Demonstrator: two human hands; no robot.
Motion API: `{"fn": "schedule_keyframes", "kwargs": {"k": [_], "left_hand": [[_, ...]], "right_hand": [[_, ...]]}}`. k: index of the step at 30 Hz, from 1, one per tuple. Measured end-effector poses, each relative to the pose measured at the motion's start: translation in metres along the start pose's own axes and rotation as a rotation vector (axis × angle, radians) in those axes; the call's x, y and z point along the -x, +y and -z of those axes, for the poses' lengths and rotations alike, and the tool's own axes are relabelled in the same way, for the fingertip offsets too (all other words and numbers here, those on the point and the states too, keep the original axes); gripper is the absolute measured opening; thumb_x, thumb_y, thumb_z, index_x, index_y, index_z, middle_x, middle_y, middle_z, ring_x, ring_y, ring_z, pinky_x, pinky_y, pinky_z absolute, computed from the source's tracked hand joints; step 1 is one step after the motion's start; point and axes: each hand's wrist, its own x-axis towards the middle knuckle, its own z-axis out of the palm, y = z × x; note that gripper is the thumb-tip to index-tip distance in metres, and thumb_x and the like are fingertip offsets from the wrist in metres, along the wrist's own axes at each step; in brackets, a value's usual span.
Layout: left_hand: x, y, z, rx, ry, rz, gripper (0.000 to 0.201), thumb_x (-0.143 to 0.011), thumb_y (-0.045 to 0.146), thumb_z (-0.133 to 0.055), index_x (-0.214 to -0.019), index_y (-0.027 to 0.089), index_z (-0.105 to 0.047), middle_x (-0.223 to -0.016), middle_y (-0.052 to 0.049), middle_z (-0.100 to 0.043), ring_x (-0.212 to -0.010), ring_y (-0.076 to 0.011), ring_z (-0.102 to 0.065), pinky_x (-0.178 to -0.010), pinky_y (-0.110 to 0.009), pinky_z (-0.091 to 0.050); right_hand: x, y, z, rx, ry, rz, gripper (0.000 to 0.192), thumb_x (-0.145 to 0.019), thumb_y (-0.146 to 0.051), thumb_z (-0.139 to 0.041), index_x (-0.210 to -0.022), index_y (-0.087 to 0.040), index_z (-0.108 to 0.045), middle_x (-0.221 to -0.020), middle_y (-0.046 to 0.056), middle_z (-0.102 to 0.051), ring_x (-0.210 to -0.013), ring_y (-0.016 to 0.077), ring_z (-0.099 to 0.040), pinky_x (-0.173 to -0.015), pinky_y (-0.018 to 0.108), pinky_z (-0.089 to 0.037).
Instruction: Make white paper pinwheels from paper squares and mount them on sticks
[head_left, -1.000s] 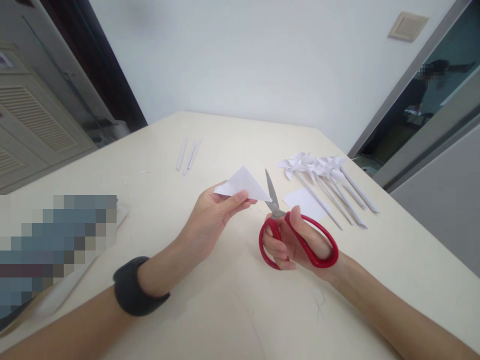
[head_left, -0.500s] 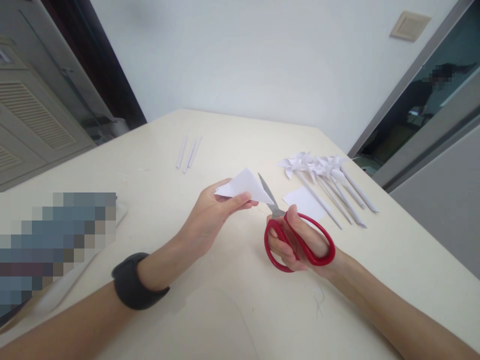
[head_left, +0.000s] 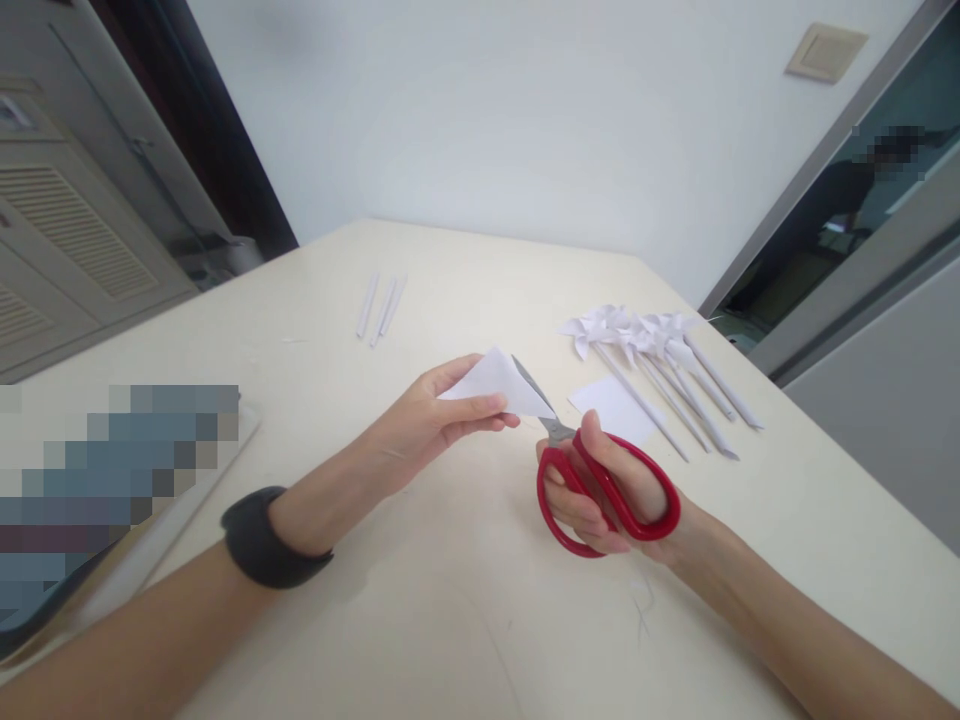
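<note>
Between the thumb and fingers of my left hand [head_left: 457,405] is a folded white paper triangle [head_left: 491,380], its tip pointing right. My right hand [head_left: 600,490] grips a pair of red-handled scissors [head_left: 645,505] through the loops. The scissor blades lie at the right edge of the paper, one of them above its sloping side; the other is mostly hidden by the paper. A flat white piece of paper [head_left: 611,405] lies on the table just beyond the scissors.
Several white paper pinwheels [head_left: 630,330] on rolled paper sticks lie at the right. Three short rolled paper tubes [head_left: 382,310] rest at the back left. A blurred-out item [head_left: 112,500] lies at the left edge. A person [head_left: 832,210] appears beyond the doorway at right.
Both hands have shifted slightly, with the scissors a little lower and to the right. The upper blade has come closer to the paper's sloping edge.
</note>
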Motion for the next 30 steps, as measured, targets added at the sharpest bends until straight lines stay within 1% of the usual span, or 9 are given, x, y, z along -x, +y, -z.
{"fn": "schedule_keyframes", "kwargs": {"k": [3, 5, 7, 10, 13, 17, 20, 23, 30], "left_hand": [[-0.001, 0.008, 0.005, -0.116, -0.057, 0.003, 0.022, -0.075, 0.02, -0.071, -0.097, 0.02, -0.07, -0.094, -0.006, -0.071, -0.077, -0.0163, -0.067, -0.07, -0.021, -0.054], [-0.001, 0.013, 0.008, -0.162, -0.058, -0.008, 0.025, -0.075, 0.021, -0.07, -0.1, 0.02, -0.071, -0.1, -0.009, -0.071, -0.083, -0.0202, -0.067, -0.07, -0.024, -0.055], [-0.001, 0.018, 0.009, -0.165, -0.055, 0.004, 0.024, -0.079, 0.026, -0.066, -0.101, 0.019, -0.072, -0.104, -0.01, -0.071, -0.086, -0.0223, -0.067, -0.071, -0.026, -0.056], [0.0, 0.022, 0.012, -0.167, -0.065, 0.047, 0.025, -0.083, 0.033, -0.06, -0.097, 0.017, -0.074, -0.1, -0.012, -0.072, -0.084, -0.0232, -0.068, -0.075, -0.028, -0.055], [-0.001, 0.021, 0.017, -0.203, -0.098, 0.076, 0.025, -0.082, 0.034, -0.062, -0.096, 0.017, -0.074, -0.096, -0.012, -0.073, -0.084, -0.025, -0.069, -0.077, -0.03, -0.054], [-0.004, 0.016, 0.024, -0.27, -0.148, 0.055, 0.02, -0.081, 0.033, -0.063, -0.085, 0.018, -0.076, -0.085, -0.011, -0.074, -0.076, -0.0232, -0.068, -0.071, -0.029, -0.053], [-0.004, 0.015, 0.026, -0.292, -0.153, 0.021, 0.02, -0.08, 0.032, -0.064, -0.079, 0.017, -0.077, -0.08, -0.011, -0.073, -0.074, -0.0205, -0.066, -0.069, -0.025, -0.051], [-0.004, 0.016, 0.026, -0.319, -0.154, 0.012, 0.02, -0.08, 0.032, -0.064, -0.076, 0.017, -0.076, -0.076, -0.01, -0.073, -0.072, -0.0201, -0.065, -0.069, -0.025, -0.049], [-0.002, 0.02, 0.027, -0.442, -0.193, -0.011, 0.024, -0.084, 0.033, -0.059, -0.075, 0.019, -0.075, -0.081, -0.009, -0.074, -0.075, -0.0206, -0.065, -0.071, -0.026, -0.047]], "right_hand": [[0.002, 0.0, 0.001, 0.041, 0.013, -0.002, 0.071, -0.088, -0.069, -0.014, -0.052, -0.015, -0.044, -0.042, -0.004, -0.04, -0.032, 0.005, -0.035, -0.037, 0.021, -0.029], [0.002, 0.001, 0.002, 0.073, 0.007, 0.001, 0.071, -0.089, -0.068, -0.013, -0.052, -0.016, -0.044, -0.04, -0.004, -0.04, -0.032, 0.0055, -0.034, -0.038, 0.021, -0.029], [0.002, 0.002, 0.003, 0.117, 0.001, 0.006, 0.071, -0.089, -0.067, -0.011, -0.051, -0.016, -0.043, -0.037, -0.003, -0.038, -0.033, 0.0066, -0.035, -0.038, 0.021, -0.027], [0.003, 0.0, 0.001, 0.187, 0.013, 0.011, 0.071, -0.09, -0.066, -0.011, -0.05, -0.017, -0.042, -0.037, -0.003, -0.038, -0.036, 0.0079, -0.037, -0.041, 0.022, -0.028], [0.004, -0.003, 0.0, 0.214, 0.015, 0.026, 0.07, -0.091, -0.063, -0.01, -0.05, -0.017, -0.042, -0.038, -0.003, -0.038, -0.038, 0.0082, -0.037, -0.043, 0.024, -0.03], [0.004, -0.003, -0.001, 0.209, 0.0, 0.037, 0.071, -0.09, -0.065, -0.009, -0.05, -0.017, -0.042, -0.038, -0.003, -0.038, -0.038, 0.0085, -0.037, -0.043, 0.024, -0.03], [0.004, -0.001, -0.001, 0.21, -0.002, 0.031, 0.071, -0.089, -0.067, -0.01, -0.049, -0.018, -0.042, -0.038, -0.003, -0.038, -0.036, 0.0084, -0.037, -0.042, 0.023, -0.031], [0.004, 0.0, 0.0, 0.235, -0.009, 0.047, 0.072, -0.09, -0.066, -0.008, -0.049, -0.017, -0.043, -0.037, -0.003, -0.038, -0.037, 0.0083, -0.038, -0.044, 0.023, -0.033], [0.004, 0.001, -0.002, 0.254, 0.004, 0.071, 0.07, -0.092, -0.062, -0.011, -0.049, -0.017, -0.042, -0.04, -0.003, -0.038, -0.039, 0.0088, -0.039, -0.044, 0.024, -0.034]]}}
